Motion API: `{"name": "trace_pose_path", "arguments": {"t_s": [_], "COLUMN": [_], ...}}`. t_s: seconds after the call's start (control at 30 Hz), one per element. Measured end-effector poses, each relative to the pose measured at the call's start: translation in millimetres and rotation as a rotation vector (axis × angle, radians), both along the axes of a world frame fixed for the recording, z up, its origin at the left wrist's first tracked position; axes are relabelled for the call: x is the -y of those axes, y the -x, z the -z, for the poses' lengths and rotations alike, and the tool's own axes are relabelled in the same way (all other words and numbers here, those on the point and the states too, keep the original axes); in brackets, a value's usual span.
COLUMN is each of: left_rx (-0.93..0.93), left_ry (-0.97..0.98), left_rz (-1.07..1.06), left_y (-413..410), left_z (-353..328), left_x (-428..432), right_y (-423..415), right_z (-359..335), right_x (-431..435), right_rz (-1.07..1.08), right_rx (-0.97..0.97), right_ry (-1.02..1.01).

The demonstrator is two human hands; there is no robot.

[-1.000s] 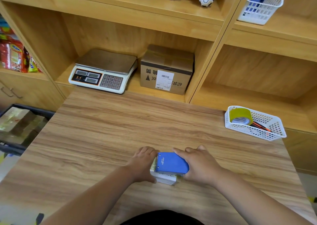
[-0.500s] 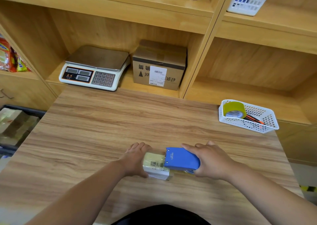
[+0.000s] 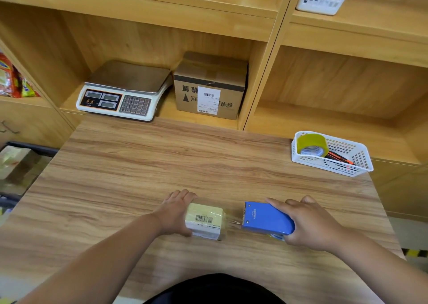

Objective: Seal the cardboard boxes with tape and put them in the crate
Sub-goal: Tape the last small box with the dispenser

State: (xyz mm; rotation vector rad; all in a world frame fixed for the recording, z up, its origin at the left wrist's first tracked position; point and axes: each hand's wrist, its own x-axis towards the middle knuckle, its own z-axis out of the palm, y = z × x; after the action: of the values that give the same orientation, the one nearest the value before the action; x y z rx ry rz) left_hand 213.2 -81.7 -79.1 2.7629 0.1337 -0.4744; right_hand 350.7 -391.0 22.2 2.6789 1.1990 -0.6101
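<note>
Your left hand [image 3: 176,213] grips the left end of the small box [image 3: 205,220] on the near bench [image 3: 162,164]. Your right hand [image 3: 310,225] grips the blue tape dispenser [image 3: 266,219] just right of it, clear tape [image 3: 232,220] stretched between them.

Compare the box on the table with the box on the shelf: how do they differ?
The table box is small and pale; the shelf box is bigger and brown. The left hand holds the table box; the shelf box stands untouched. Both carry a barcode label.
</note>
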Motion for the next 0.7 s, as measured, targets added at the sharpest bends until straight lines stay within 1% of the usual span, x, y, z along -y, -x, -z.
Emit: {"name": "trace_pose_path", "arguments": {"t_s": [0.4, 0.6, 0.7], "left_rx": [-0.015, 0.007, -0.005], "left_ry": [-0.019, -0.013, -0.05], "left_rz": [0.002, -0.027, -0.029], "left_y": [-1, 1, 2], "left_z": [0, 2, -1], "left_x": [2, 6, 9], "right_y": [-2, 2, 3], "right_z": [41, 56, 60], "right_x": [-12, -25, -26], "right_rz": [-0.094, -0.088, -0.08], "right_rx": [0.062, 0.042, 0.041], "right_ry": [0.021, 0.014, 0.005]}}
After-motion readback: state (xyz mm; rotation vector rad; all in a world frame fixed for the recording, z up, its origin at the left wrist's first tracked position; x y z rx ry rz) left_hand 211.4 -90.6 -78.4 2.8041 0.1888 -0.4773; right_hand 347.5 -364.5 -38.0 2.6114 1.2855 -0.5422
